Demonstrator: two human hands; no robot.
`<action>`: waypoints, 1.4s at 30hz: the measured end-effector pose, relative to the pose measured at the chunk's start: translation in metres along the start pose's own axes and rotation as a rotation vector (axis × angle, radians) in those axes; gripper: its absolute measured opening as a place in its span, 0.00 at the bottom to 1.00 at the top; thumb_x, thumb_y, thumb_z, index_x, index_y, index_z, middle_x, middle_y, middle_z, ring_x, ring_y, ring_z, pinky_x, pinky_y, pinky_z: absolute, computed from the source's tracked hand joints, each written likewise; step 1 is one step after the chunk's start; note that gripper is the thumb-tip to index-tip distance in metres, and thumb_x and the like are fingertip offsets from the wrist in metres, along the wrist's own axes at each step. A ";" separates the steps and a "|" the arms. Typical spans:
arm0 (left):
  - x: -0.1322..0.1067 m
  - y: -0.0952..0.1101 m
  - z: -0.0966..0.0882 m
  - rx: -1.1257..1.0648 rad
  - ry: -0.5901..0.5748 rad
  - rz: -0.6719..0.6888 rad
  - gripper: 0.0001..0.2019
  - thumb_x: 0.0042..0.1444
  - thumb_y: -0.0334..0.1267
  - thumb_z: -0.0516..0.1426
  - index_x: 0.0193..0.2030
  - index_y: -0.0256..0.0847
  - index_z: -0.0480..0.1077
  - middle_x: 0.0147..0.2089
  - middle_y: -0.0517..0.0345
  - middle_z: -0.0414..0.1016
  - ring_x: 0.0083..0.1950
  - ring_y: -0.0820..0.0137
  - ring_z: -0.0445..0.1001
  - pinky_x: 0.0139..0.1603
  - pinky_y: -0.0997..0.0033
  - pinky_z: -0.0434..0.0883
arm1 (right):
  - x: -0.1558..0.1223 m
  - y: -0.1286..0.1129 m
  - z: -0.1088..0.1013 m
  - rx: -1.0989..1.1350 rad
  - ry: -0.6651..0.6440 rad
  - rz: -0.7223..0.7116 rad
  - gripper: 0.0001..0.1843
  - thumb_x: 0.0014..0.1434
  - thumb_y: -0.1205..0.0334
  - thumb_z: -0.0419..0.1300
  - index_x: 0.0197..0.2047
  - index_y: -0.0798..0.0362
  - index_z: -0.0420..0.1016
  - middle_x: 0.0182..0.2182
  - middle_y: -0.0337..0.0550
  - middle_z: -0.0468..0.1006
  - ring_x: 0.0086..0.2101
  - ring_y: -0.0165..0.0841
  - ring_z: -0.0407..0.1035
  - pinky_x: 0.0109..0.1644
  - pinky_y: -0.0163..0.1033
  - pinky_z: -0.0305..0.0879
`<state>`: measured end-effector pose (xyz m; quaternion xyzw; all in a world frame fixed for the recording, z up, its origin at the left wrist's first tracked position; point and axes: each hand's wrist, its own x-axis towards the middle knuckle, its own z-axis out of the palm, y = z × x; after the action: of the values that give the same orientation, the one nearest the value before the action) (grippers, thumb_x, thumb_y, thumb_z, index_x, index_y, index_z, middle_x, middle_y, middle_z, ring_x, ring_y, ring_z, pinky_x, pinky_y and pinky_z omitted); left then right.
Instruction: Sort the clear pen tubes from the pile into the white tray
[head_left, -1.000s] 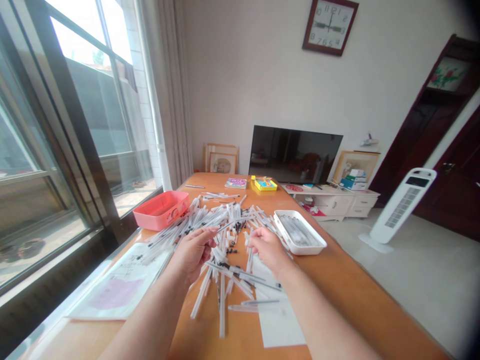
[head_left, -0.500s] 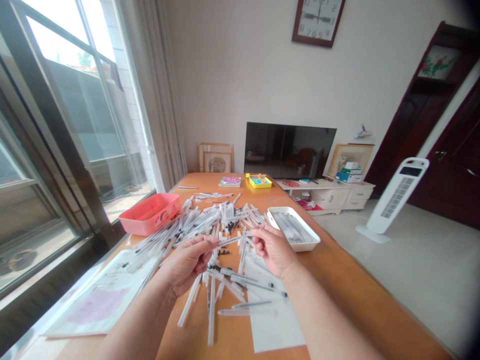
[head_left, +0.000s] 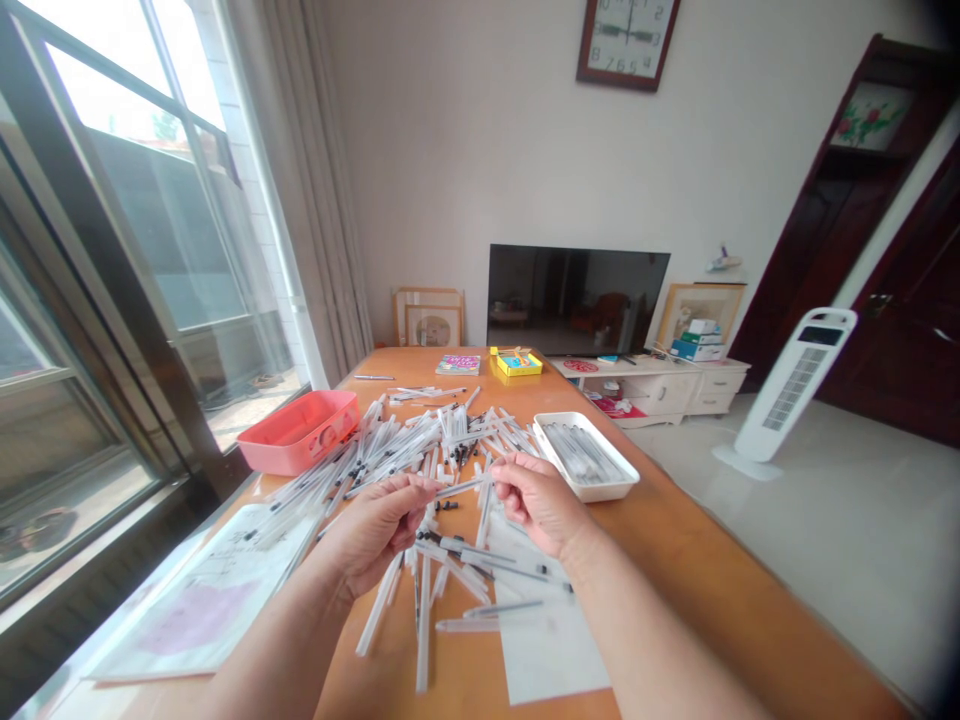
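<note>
Both hands are raised just above a wooden table [head_left: 697, 580] strewn with several clear plastic pen barrels [head_left: 397, 445] and small black tips. My left hand [head_left: 379, 525] and my right hand [head_left: 536, 500] each pinch one end of a single clear pen [head_left: 461, 488] held level between them. More loose pen parts lie under and in front of my hands, some on a white sheet of paper [head_left: 551, 650].
A white tray [head_left: 626, 487] holding several pens stands right of the pile. A pink tray [head_left: 296, 432] sits at the left. A printed sheet [head_left: 195, 605] lies near the window edge. A yellow box [head_left: 517, 363] and a small book [head_left: 457, 364] rest at the far end.
Both hands rose from the pile and came together, taking hold of one pen between them. My right hand slid a little to the left along it.
</note>
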<state>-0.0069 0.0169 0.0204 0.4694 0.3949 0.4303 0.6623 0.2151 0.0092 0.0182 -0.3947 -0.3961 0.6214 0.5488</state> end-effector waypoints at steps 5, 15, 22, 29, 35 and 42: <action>0.001 -0.002 -0.001 0.016 0.004 -0.001 0.12 0.53 0.42 0.65 0.37 0.37 0.72 0.23 0.66 0.58 0.21 0.81 0.48 0.19 0.78 0.45 | -0.003 -0.001 0.003 -0.007 -0.026 0.006 0.13 0.49 0.58 0.66 0.35 0.55 0.71 0.21 0.35 0.72 0.17 0.20 0.53 0.19 0.28 0.40; 0.003 -0.007 0.006 0.010 0.016 0.024 0.13 0.52 0.43 0.66 0.33 0.38 0.69 0.21 0.68 0.56 0.19 0.82 0.47 0.19 0.78 0.45 | -0.003 0.004 0.009 0.028 -0.003 -0.063 0.13 0.52 0.55 0.66 0.35 0.55 0.71 0.23 0.37 0.75 0.19 0.22 0.58 0.19 0.27 0.46; 0.002 -0.007 0.008 -0.031 0.033 0.039 0.13 0.52 0.42 0.66 0.32 0.38 0.67 0.20 0.68 0.59 0.18 0.83 0.50 0.19 0.79 0.48 | -0.003 0.004 0.014 0.045 0.007 -0.097 0.12 0.52 0.56 0.67 0.32 0.54 0.71 0.22 0.38 0.76 0.19 0.22 0.58 0.18 0.27 0.47; 0.002 -0.005 0.010 -0.031 0.030 0.041 0.12 0.52 0.41 0.66 0.33 0.37 0.69 0.20 0.67 0.61 0.19 0.83 0.51 0.20 0.79 0.49 | -0.002 0.003 0.014 0.038 -0.006 -0.107 0.10 0.54 0.57 0.65 0.31 0.54 0.70 0.23 0.39 0.76 0.19 0.22 0.59 0.18 0.27 0.47; 0.000 -0.006 0.010 -0.025 0.025 0.043 0.12 0.52 0.41 0.66 0.32 0.37 0.69 0.19 0.67 0.61 0.18 0.83 0.51 0.20 0.78 0.48 | -0.003 0.003 0.010 0.024 -0.033 -0.095 0.10 0.54 0.58 0.64 0.32 0.55 0.70 0.23 0.39 0.76 0.18 0.22 0.58 0.18 0.27 0.47; 0.000 -0.005 0.011 -0.012 0.025 0.053 0.12 0.52 0.41 0.66 0.33 0.37 0.69 0.20 0.67 0.60 0.19 0.83 0.51 0.21 0.78 0.48 | -0.005 0.000 0.011 0.009 -0.039 -0.097 0.10 0.55 0.58 0.64 0.32 0.54 0.69 0.22 0.39 0.75 0.19 0.22 0.58 0.18 0.26 0.46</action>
<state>0.0041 0.0130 0.0187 0.4702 0.3880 0.4557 0.6486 0.2055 0.0031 0.0229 -0.3605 -0.4225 0.6032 0.5725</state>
